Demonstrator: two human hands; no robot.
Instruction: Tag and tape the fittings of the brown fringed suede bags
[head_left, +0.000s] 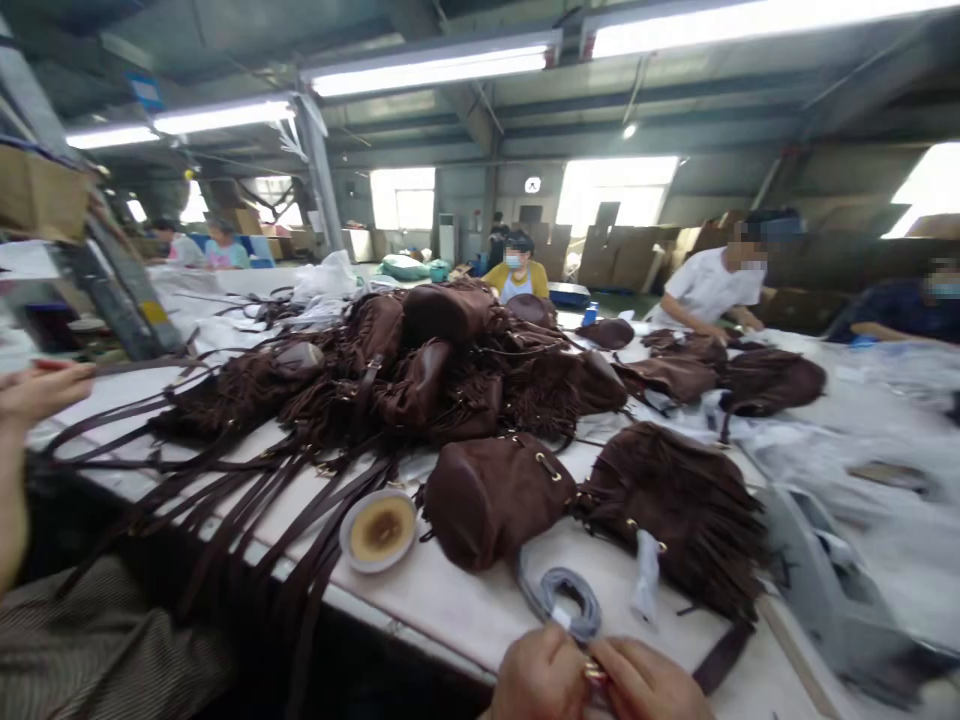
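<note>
One small red-and-gold object (596, 676) sits pinched between my left hand (536, 675) and right hand (649, 680), its long axis too tiny to read; both point inward, knuckles up, beside the coiled grey cord (588, 598) on the white tabletop (442, 610).

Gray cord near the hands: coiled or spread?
Mostly coiled: the gray cord forms a ring, one length trailing toward the smooth brown bag.
</note>
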